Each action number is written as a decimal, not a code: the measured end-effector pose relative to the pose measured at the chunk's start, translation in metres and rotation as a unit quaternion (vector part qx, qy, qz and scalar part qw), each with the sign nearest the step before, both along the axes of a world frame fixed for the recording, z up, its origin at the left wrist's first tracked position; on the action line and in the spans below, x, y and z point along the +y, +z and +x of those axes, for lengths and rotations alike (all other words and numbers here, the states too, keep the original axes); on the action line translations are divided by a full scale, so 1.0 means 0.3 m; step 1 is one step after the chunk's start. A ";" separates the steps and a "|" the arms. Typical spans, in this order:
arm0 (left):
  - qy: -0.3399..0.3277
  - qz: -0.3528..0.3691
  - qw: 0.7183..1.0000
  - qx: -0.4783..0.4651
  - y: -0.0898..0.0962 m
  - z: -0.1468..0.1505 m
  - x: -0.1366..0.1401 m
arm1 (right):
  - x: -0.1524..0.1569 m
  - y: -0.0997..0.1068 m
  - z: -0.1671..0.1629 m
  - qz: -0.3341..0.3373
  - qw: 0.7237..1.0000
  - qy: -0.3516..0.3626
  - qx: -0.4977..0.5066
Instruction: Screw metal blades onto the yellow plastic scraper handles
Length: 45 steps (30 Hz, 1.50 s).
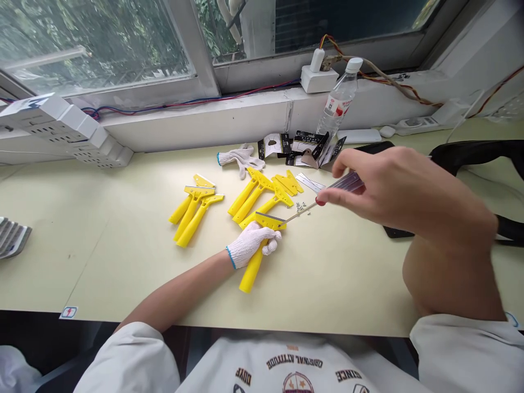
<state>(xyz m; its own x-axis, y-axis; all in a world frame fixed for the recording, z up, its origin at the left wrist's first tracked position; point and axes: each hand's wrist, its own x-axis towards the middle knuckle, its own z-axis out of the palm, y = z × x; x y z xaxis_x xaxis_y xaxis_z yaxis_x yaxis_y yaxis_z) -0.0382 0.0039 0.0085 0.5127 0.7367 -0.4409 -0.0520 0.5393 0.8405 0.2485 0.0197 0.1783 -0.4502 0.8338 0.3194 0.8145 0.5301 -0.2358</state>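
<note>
My left hand (pixel 250 244), in a white knit glove with a blue cuff, is closed around a yellow scraper (pixel 251 271) near its head. A blade runs along the far edge of that head. My bare right hand (pixel 393 183) grips the clear purplish handle of a screwdriver (pixel 346 184). Its shaft slants down to the left, and the tip meets the scraper's head at a screw spot. Small screws (pixel 302 207) lie loose just beyond the shaft. Several yellow scraper handles (pixel 249 197) lie beyond my left hand, beside loose yellow plates (pixel 289 183) and flat blades (pixel 310 183).
Bladed yellow scrapers (pixel 194 210) lie in a group at left. Behind are another glove (pixel 241 157), black-and-white packaging (pixel 303 146) and a water bottle (pixel 338 103). White boxes (pixel 77 131) stand at the far left by the window. A black strap (pixel 478 150) lies at right.
</note>
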 end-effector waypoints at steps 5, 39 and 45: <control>-0.003 -0.005 1.000 0.013 0.001 0.001 0.001 | 0.018 0.003 -0.030 0.023 0.998 -0.044 -0.045; 0.002 0.003 1.000 0.006 -0.001 0.003 -0.001 | 0.032 0.037 -0.023 -0.125 0.909 0.380 0.114; 0.007 0.001 1.000 0.001 -0.001 0.002 -0.001 | 0.018 0.034 -0.044 -0.082 0.963 0.235 0.099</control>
